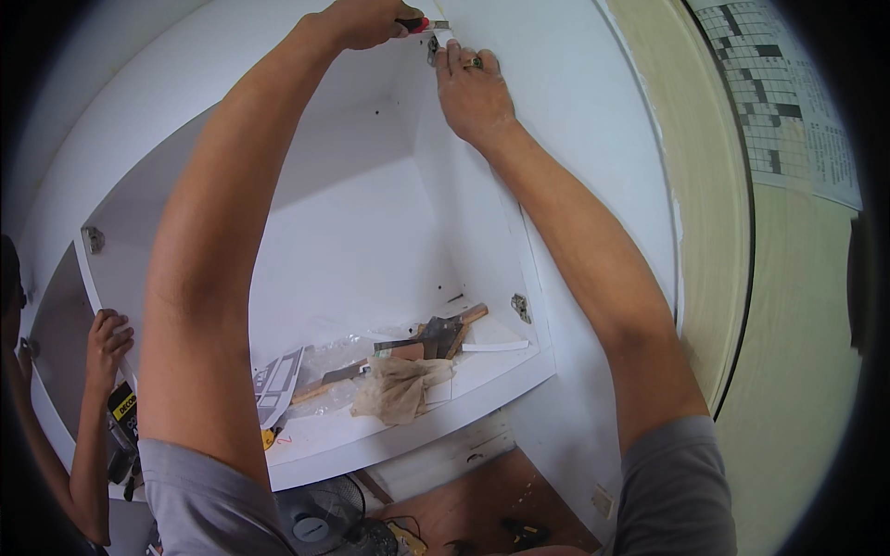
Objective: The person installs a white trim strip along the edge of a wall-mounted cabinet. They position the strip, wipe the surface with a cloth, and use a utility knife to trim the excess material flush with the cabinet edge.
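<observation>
Both my arms reach up to the top front corner of a white cabinet (343,185). My left hand (363,22) is closed around a red-and-black handled tool (422,25) with a flat metal end; its exact kind is too small to tell. Just below that end, my right hand (475,91), with a ring on one finger, has its fingertips bent against the cabinet's edge. A small white piece (444,39) shows at those fingertips; whether they pinch it or only press on it is unclear. Beside them a metal hinge (432,51) is fixed to the inner side wall.
On the cabinet floor lie a crumpled beige cloth (399,389), clear plastic, wood strips and a printed sheet (279,380). Another person's hand (109,345) rests at the divider on the left. Below stands a fan (320,514). Printed paper (779,97) hangs on the right.
</observation>
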